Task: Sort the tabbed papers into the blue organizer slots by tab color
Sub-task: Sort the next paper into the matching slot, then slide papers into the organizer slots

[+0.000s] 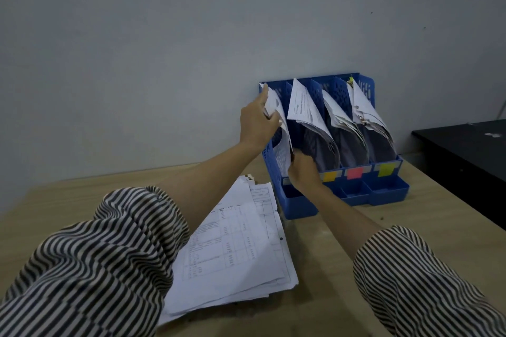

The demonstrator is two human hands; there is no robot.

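Your striped sleeves (90, 262) fill the near foreground, and the stack of unsorted papers (235, 249) lies flat on the wooden desk (410, 221) between your forearms, partly under the left one; judging by its thickness, a fair share of the sorting remains. The step in hand appears to be seating a sheet in the leftmost slot of the blue organizer (388, 189), which stands against the wall. Your left hand (257, 120) is up at the top of that slot, fingers held together and wrapped over the upper edge of the curled white sheet (282, 142), thumb side hidden. Your right hand (302, 169) is low at the front of the same slot, knuckles toward the camera; its fingers seem closed on the sheet's lower edge, but the grip itself is hidden, so I cannot tell for certain. The tab colour on this sheet is not visible, and the leftmost front label is covered by your right wrist. To the right, the remaining three slots each hold leaning, bowed papers, with front labels in orange (329, 175), pink (354, 172) and yellow-green (386, 169). The next move likely calls for pushing the sheet down fully and releasing both hands. Note the neighbouring papers (304, 104) leaning leftward; they could snag. A black cabinet (465, 156) stands clear at far right.
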